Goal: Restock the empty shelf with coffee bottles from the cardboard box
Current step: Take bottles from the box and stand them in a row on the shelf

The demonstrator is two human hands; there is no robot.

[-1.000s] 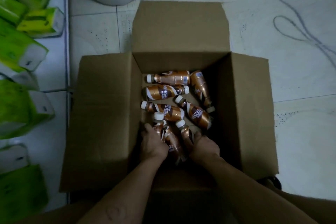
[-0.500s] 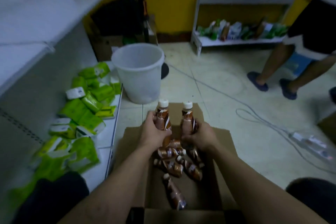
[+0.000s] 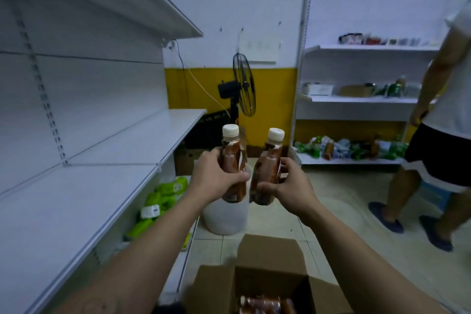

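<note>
Bottles of brown coffee with white caps are standing upright, caps up, one (image 3: 232, 160) gripped in the left hand (image 3: 213, 179), the other (image 3: 268, 168) in the right hand (image 3: 289, 186), above the cardboard box (image 3: 267, 262).

Two brown white-capped coffee bottles (image 3: 232, 166) stand upright mid-air beyond the open cardboard box (image 3: 265, 278), right of the bare white shelf (image 3: 84, 201).

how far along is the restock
Early. Nothing is on the shelf yet; its boards look bare. In hand: the left hand holds one bottle upright and the right hand holds a second bottle, both lifted above the box. Left: set these two on the shelf, then fetch the more bottles that show in the box.
</note>
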